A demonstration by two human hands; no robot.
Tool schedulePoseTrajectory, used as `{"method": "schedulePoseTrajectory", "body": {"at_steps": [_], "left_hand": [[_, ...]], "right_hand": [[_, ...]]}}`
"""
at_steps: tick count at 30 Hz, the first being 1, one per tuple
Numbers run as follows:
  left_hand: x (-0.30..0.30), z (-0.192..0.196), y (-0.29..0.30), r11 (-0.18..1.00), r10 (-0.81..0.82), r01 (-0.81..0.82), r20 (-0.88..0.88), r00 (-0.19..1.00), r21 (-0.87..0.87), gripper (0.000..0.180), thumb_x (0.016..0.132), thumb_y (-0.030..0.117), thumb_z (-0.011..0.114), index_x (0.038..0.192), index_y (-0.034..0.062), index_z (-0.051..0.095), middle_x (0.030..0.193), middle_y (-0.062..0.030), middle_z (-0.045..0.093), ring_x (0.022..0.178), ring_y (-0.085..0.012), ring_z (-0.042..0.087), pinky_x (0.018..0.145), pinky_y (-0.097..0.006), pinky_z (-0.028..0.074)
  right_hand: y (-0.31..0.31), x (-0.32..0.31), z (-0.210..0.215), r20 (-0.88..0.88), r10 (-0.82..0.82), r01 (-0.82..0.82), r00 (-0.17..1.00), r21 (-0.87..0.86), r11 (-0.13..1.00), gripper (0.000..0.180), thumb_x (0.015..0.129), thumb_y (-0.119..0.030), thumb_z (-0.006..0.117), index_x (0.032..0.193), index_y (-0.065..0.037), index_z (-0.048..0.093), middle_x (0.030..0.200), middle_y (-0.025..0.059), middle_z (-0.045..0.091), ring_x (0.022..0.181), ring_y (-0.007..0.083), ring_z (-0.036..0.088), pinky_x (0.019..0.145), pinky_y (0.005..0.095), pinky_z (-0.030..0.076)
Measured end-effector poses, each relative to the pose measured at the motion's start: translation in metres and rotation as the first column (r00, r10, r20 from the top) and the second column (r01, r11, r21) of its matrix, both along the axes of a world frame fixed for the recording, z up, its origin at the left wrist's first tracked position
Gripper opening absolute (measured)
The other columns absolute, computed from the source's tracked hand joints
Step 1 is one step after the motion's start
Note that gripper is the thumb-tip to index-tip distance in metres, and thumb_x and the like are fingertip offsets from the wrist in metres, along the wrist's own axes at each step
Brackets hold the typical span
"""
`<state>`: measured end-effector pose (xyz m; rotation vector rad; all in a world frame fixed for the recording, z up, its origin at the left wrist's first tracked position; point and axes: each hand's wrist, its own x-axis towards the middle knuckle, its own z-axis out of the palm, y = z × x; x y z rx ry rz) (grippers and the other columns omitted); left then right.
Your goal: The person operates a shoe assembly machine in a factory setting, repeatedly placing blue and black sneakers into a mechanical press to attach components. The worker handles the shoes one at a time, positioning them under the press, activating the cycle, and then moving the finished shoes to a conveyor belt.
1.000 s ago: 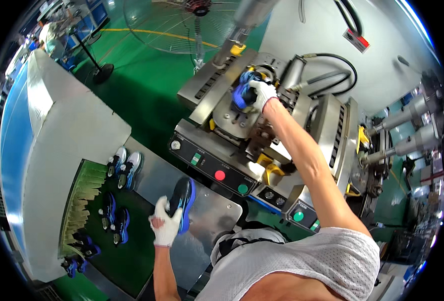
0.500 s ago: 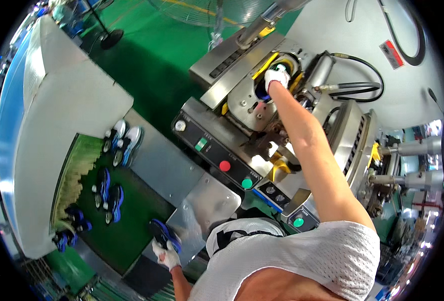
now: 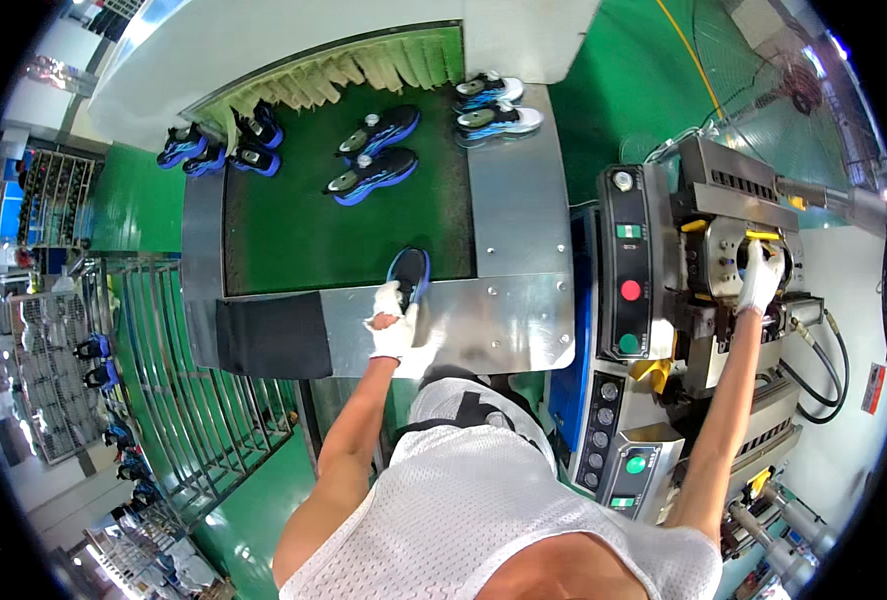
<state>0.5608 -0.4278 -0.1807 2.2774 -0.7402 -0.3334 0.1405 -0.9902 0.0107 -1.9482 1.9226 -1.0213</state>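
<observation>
My left hand [image 3: 393,328], in a white glove with bare fingertips showing, grips the heel end of a black sneaker [image 3: 413,268] with a blue sole. The sneaker's toe points away from me, over the near edge of the green belt [image 3: 293,230]. Far to the right, my right hand [image 3: 760,280], also gloved, reaches into the metal press machine [image 3: 703,258]. Its fingers are drawn together inside the dark opening beside a yellow strip; what they hold is hidden. A pair of black sneakers [image 3: 375,178] with blue soles lies on the belt ahead.
White-and-black sneakers [image 3: 498,122] stand on the steel border at the belt's right. More dark sneakers [image 3: 253,160] sit at the far left. A bristle-curtained opening [image 3: 363,70] backs the belt. A button panel [image 3: 623,265] faces the steel ledge. Metal rails [image 3: 203,370] stand at left.
My view has swung left, toward the belt. My left hand still holds the black sneaker, which now points more directly away from me. My right hand stays at the press opening.
</observation>
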Motion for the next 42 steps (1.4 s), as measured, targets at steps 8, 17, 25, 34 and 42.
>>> {"method": "schedulePoseTrajectory", "body": {"at_steps": [8, 17, 25, 34, 42], "left_hand": [[0.107, -0.004, 0.018, 0.981, -0.191, 0.192, -0.135, 0.972, -0.002, 0.058, 0.092, 0.03, 0.069, 0.137, -0.0011, 0.05, 0.139, -0.0228, 0.053, 0.122, -0.0352, 0.058, 0.105, -0.042, 0.045], [0.449, -0.023, 0.014, 0.968, 0.2, -0.243, 0.397, 0.896, 0.062, 0.064, 0.097, 0.031, 0.06, 0.146, -0.0039, 0.039, 0.144, -0.0281, 0.046, 0.135, -0.0432, 0.043, 0.113, -0.049, 0.035], [0.6, -0.054, -0.005, 0.985, 0.164, -0.169, 0.172, 0.971, 0.014, 0.049, 0.099, 0.024, 0.053, 0.142, 0.0004, 0.047, 0.134, -0.0268, 0.055, 0.126, -0.0438, 0.048, 0.107, -0.049, 0.038], [0.538, 0.004, -0.006, 0.98, 0.001, -0.054, 0.265, 0.964, 0.191, 0.03, 0.1, 0.019, 0.057, 0.123, 0.0013, 0.064, 0.121, -0.0212, 0.064, 0.116, -0.0382, 0.057, 0.099, -0.046, 0.044], [0.385, 0.054, 0.03, 0.963, -0.221, 0.156, 0.31, 0.924, 0.222, 0.026, 0.092, 0.016, 0.068, 0.109, -0.0026, 0.063, 0.11, -0.0199, 0.061, 0.1, -0.0359, 0.062, 0.088, -0.044, 0.05]], "right_hand": [[0.329, 0.089, -0.121, -0.893, 0.422, 0.098, 0.158, 0.439, 0.893, 0.08, 0.089, -0.036, 0.055, 0.155, 0.004, 0.031, 0.162, 0.0271, 0.025, 0.151, 0.0482, 0.014, 0.125, 0.0524, 0.012], [0.357, 0.096, -0.063, -0.599, 0.384, 0.014, 0.703, 0.552, 0.834, 0.094, 0.086, -0.046, 0.069, 0.158, -0.003, 0.026, 0.164, 0.0215, 0.025, 0.15, 0.0358, 0.029, 0.117, 0.0484, 0.028], [0.434, 0.106, -0.075, -0.553, 0.398, 0.249, 0.732, 0.761, 0.599, 0.08, 0.082, -0.035, 0.072, 0.147, 0.002, 0.045, 0.151, 0.0231, 0.047, 0.142, 0.0346, 0.043, 0.117, 0.0402, 0.033], [0.486, 0.125, -0.058, -0.443, 0.318, 0.272, 0.838, 0.844, 0.462, 0.077, 0.084, -0.045, 0.068, 0.145, -0.002, 0.048, 0.149, 0.0188, 0.05, 0.137, 0.0329, 0.049, 0.113, 0.044, 0.037], [0.475, 0.194, -0.045, -0.035, 0.312, -0.111, 0.95, 0.892, 0.437, 0.073, 0.087, -0.046, 0.065, 0.144, -0.004, 0.048, 0.142, 0.0223, 0.054, 0.13, 0.0353, 0.055, 0.108, 0.041, 0.044]]}}
